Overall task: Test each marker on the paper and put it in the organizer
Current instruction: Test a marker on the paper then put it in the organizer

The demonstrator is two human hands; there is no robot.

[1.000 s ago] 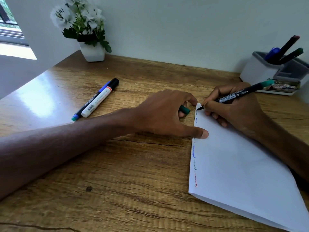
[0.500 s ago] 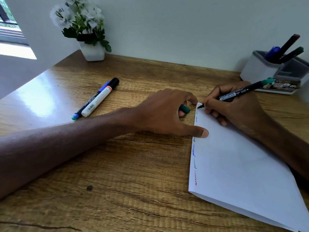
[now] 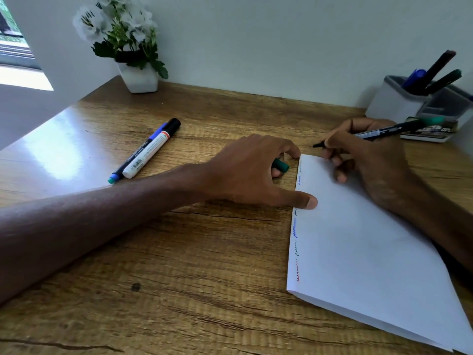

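The left hand [image 3: 256, 172] lies at the paper's [image 3: 371, 252] far left corner. Its thumb stretches out straight and presses flat on the paper's left edge, its index fingertip touches the table [image 3: 179, 278] right at that corner, and the other fingers curl round a green cap [image 3: 281, 165], of which only 1 end shows. The right hand [image 3: 371, 162] rests over the paper's far end and pinches a black marker [image 3: 384, 130] between thumb and fingers. The marker's tip points just past the far corner, clear of the sheet; its green back end is blurred. How the lower fingers of this hand sit on the paper is hard to make out.

Short squiggles [image 3: 297, 239] in red, green, blue and black run down the paper's left edge, some under the thumb. The paper's near right corner is cut off.

Beyond the paper to the right stands the organizer [image 3: 399, 103], partly out of frame, with 3 markers [image 3: 440, 65] upright in it and a flat box [image 3: 430, 131], its print unreadable, in front. Well left of the paper lie a white marker [image 3: 151, 152] and a blue marker [image 3: 116, 175], touching side by side.
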